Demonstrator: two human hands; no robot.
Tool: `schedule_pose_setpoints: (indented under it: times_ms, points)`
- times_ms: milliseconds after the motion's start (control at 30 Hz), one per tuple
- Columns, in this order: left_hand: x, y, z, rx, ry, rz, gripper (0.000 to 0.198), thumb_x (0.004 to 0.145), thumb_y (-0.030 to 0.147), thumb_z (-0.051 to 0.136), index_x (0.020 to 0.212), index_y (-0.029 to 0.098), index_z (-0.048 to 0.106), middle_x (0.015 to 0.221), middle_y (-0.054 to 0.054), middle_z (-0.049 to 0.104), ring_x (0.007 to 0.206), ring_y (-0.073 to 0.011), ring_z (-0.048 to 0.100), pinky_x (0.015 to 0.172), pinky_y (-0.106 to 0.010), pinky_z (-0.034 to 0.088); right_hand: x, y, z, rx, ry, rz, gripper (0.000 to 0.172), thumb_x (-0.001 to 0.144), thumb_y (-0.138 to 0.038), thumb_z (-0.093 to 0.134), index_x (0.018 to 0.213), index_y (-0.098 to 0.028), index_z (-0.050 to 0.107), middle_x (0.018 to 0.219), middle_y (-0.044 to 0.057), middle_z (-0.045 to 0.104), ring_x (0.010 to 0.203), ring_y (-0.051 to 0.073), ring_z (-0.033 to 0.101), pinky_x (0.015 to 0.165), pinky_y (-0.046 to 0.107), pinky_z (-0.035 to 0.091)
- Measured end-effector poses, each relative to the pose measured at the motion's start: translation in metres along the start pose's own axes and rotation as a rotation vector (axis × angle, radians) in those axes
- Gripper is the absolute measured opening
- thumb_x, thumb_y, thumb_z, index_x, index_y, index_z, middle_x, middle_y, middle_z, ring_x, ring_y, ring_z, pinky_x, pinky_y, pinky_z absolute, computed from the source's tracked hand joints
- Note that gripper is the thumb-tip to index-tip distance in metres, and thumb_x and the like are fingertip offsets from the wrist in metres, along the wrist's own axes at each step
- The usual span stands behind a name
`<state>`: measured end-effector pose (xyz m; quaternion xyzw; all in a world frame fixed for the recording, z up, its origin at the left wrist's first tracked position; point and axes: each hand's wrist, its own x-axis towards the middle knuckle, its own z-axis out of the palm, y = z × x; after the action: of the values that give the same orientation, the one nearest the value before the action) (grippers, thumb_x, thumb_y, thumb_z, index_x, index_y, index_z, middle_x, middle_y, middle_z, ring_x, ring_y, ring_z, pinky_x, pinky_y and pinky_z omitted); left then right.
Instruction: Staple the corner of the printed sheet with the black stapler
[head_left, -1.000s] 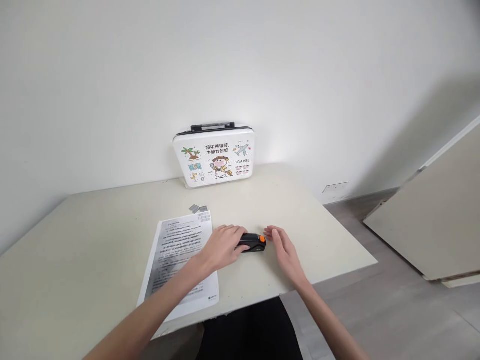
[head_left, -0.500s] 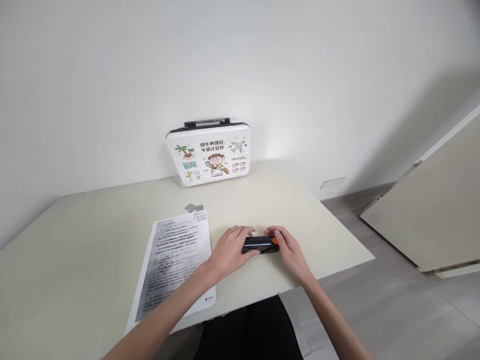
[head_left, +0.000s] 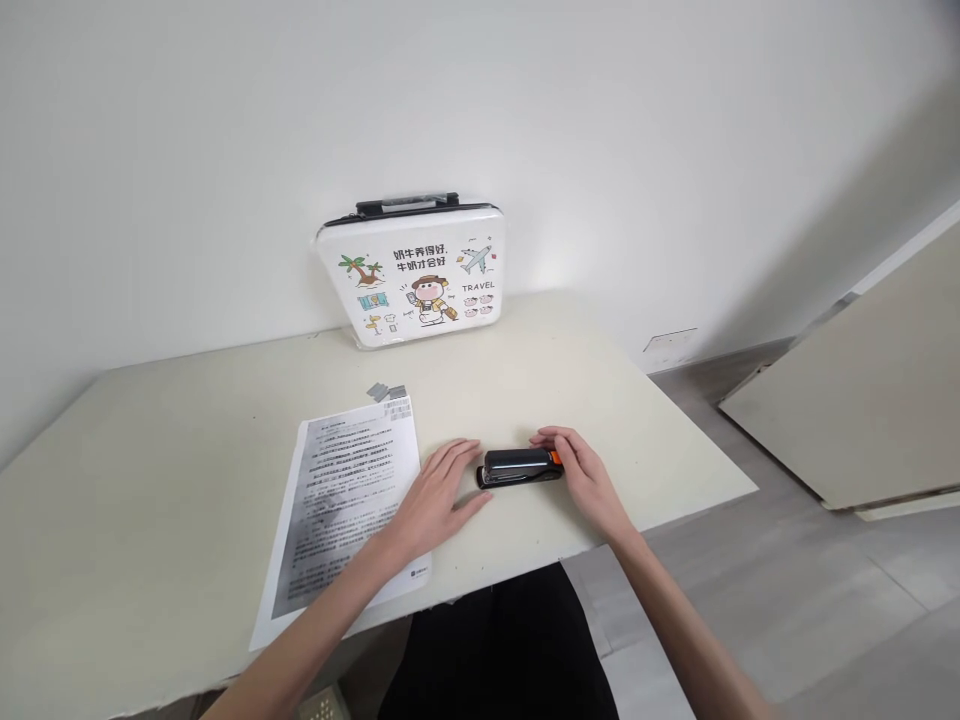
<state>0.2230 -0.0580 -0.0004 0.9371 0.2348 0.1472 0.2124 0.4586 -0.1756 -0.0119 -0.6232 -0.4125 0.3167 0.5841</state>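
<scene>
A black stapler (head_left: 517, 465) with an orange part at its right end lies on the table, its closed length running left to right. My right hand (head_left: 589, 482) curls around that orange end, the thumb and fingers on either side; part of the grip is hidden. On the other side, my left hand (head_left: 436, 497) is open, thumb and fingers spread toward the stapler's left end without holding it. Left of the stapler lies a printed sheet of paper (head_left: 345, 500), partly under my left forearm. Small grey staple strips (head_left: 387, 391) rest just beyond the sheet's top edge.
A white case (head_left: 420, 285) with cartoon prints and a black handle stands against the wall at the back of the pale table (head_left: 172, 480). The table's front edge runs just before my lap. A pale panel (head_left: 862, 400) stands on the floor at right.
My left hand has let go of the stapler's left end and moved left, its fingers spreading. My right hand stays at the orange end. The camera view has tilted slightly.
</scene>
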Motion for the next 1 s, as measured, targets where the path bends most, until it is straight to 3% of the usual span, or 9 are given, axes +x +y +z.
schedule_pose_setpoints:
  times_ms: [400,633,1000]
  points:
    - [-0.003,0.000,-0.008,0.033,-0.018,0.001,0.045,0.104,0.046,0.055,0.145,0.027,0.049,0.155,-0.008,0.053,0.149,-0.0275,0.043,0.122,-0.050,0.039,0.002,0.004,-0.002,-0.053,-0.021,-0.039,0.040,0.107,-0.055,0.041,0.119,-0.025,0.064,0.118,0.008,0.075,0.114,0.024,0.068,0.106,0.041,0.049]
    - [0.006,0.010,-0.007,-0.046,0.049,0.000,0.028,0.101,0.037,0.063,0.126,0.026,0.063,0.132,-0.006,0.068,0.129,-0.0261,0.058,0.111,-0.047,0.047,0.003,0.004,-0.002,-0.087,-0.018,-0.059,0.039,0.107,-0.054,0.040,0.119,-0.025,0.063,0.116,0.008,0.076,0.109,0.024,0.069,0.103,0.042,0.050]
    - [0.021,0.012,-0.008,-0.057,0.106,-0.006,0.015,0.100,0.038,0.065,0.105,0.025,0.069,0.115,-0.004,0.074,0.115,-0.0257,0.064,0.101,-0.046,0.051,0.000,0.000,-0.001,-0.105,-0.012,-0.040,0.039,0.107,-0.055,0.039,0.121,-0.026,0.061,0.116,0.008,0.076,0.109,0.025,0.069,0.100,0.042,0.050]
